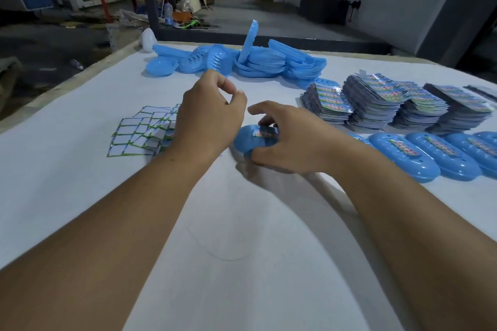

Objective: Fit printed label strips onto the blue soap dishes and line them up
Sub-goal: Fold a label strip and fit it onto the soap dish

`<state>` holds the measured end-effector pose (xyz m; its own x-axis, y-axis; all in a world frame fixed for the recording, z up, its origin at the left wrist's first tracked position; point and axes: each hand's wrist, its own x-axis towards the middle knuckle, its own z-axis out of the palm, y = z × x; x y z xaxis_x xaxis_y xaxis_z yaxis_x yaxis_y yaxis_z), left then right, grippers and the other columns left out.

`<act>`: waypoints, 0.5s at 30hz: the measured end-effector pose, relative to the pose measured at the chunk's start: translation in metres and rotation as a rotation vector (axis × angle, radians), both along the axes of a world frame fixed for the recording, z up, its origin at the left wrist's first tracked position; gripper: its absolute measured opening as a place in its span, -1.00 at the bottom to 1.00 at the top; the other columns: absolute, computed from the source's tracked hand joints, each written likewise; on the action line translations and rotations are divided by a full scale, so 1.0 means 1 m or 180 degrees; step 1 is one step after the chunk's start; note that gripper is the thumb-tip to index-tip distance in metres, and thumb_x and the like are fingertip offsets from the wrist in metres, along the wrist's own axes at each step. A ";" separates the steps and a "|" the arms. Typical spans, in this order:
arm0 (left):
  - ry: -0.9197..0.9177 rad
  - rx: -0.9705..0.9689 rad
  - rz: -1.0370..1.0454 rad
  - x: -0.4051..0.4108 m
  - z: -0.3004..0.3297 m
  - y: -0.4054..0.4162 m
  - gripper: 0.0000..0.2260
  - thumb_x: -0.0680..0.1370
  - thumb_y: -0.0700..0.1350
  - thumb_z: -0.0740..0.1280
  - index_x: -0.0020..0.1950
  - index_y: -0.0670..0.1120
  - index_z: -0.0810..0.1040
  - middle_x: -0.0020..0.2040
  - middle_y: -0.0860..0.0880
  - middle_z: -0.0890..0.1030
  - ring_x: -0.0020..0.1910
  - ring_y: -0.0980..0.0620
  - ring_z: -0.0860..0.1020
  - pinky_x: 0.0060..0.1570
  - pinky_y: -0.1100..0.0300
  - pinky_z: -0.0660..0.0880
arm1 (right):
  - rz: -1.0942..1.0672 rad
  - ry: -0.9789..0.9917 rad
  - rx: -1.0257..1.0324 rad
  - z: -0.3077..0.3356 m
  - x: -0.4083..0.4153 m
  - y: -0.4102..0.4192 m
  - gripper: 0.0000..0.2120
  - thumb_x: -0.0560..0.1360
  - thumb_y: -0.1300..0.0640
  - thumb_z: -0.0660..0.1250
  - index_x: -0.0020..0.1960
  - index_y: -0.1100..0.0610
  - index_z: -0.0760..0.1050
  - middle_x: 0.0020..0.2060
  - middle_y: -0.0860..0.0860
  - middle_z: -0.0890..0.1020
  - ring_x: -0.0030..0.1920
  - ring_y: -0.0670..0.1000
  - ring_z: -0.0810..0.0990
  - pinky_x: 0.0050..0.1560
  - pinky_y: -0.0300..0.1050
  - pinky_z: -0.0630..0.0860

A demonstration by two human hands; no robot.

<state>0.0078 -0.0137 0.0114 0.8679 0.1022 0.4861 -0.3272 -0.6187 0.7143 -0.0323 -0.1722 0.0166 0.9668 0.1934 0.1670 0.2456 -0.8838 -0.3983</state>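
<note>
White table cloth (242,223) carries a few labelled soap dishes (419,154) lined up at three o'clock. Right hand (285,142) grips another labelled dish (246,140); left hand (209,118) hovers curled, seemingly empty. Unlabelled dishes (236,62) at twelve o'clock and label stacks (398,102) remain.

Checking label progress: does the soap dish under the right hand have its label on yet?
On. A printed label strip lies across the blue soap dish, which the right hand grips.

light: dim, cool | shadows: soft beneath forearms | edges: wide-angle bowing | background: dark, slightly soft
</note>
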 end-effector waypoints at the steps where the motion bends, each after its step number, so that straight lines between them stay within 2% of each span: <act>1: -0.0027 0.0022 0.0000 0.000 -0.001 0.000 -0.89 0.55 0.04 0.34 -0.01 0.05 0.47 -0.30 0.05 0.55 -0.28 0.08 0.54 -0.32 0.16 0.38 | -0.0103 -0.0074 -0.0200 0.001 -0.001 -0.001 -0.24 0.30 -0.29 0.40 0.46 -0.19 0.31 0.09 -0.16 0.59 0.07 -0.02 0.55 -0.01 -0.13 0.45; 3: -0.0028 0.0070 0.0006 0.000 -0.002 -0.001 -0.88 0.55 0.05 0.34 -0.01 0.06 0.46 -0.32 0.07 0.53 -0.28 0.09 0.53 -0.35 0.20 0.33 | -0.0355 -0.0140 -0.0530 0.002 -0.005 -0.002 -0.27 0.33 -0.36 0.36 0.46 -0.20 0.32 0.12 -0.08 0.59 0.11 0.03 0.52 -0.03 -0.07 0.40; 5: 0.0030 0.0096 0.0006 0.001 -0.005 -0.001 -0.87 0.55 0.07 0.34 0.00 0.08 0.46 -0.33 0.07 0.54 -0.26 0.07 0.54 -0.33 0.17 0.37 | -0.0581 -0.0068 -0.0616 0.005 -0.010 -0.003 -0.33 0.35 -0.40 0.34 0.39 -0.16 0.41 0.13 -0.03 0.58 0.08 0.04 0.48 -0.08 -0.07 0.34; 8: 0.0173 0.0147 -0.0020 0.000 -0.009 -0.003 -0.85 0.54 0.12 0.33 0.02 0.12 0.44 -0.31 0.06 0.57 -0.23 0.02 0.57 -0.22 0.06 0.51 | -0.0811 0.0049 -0.0796 0.011 -0.015 -0.007 -0.42 0.33 -0.42 0.33 0.14 -0.02 0.52 -0.07 -0.04 0.54 -0.05 0.06 0.47 -0.22 -0.06 0.32; 11: 0.0169 0.0168 0.0001 0.000 -0.009 -0.004 -0.85 0.54 0.12 0.34 0.02 0.13 0.43 -0.31 0.07 0.58 -0.23 0.07 0.56 -0.21 0.09 0.44 | -0.0893 -0.0037 -0.0988 0.016 -0.021 -0.011 -0.50 0.33 -0.39 0.36 -0.25 0.07 0.43 -0.29 -0.01 0.46 -0.25 0.04 0.40 -0.36 -0.11 0.17; 13: 0.0180 0.0158 -0.0009 -0.001 -0.008 -0.004 -0.85 0.54 0.12 0.34 0.02 0.12 0.44 -0.30 0.07 0.59 -0.23 0.07 0.55 -0.20 0.08 0.46 | -0.0923 -0.0051 -0.1050 0.019 -0.026 -0.017 -0.48 0.35 -0.37 0.38 -0.34 0.09 0.39 -0.36 -0.01 0.42 -0.33 -0.01 0.30 -0.38 -0.12 0.10; 15: 0.0223 0.0174 -0.0037 -0.003 -0.007 -0.003 -0.85 0.54 0.11 0.34 0.03 0.11 0.45 -0.28 0.05 0.60 -0.22 0.04 0.56 -0.17 0.05 0.51 | -0.1010 0.0003 -0.1049 0.021 -0.028 -0.025 -0.47 0.35 -0.38 0.37 -0.33 0.09 0.41 -0.35 -0.01 0.42 -0.32 -0.01 0.25 -0.39 -0.13 0.08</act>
<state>0.0052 -0.0172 0.0044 0.9010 0.0669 0.4286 -0.2849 -0.6538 0.7010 -0.0607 -0.1967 0.0379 0.9869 -0.0698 0.1452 -0.0581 -0.9948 -0.0832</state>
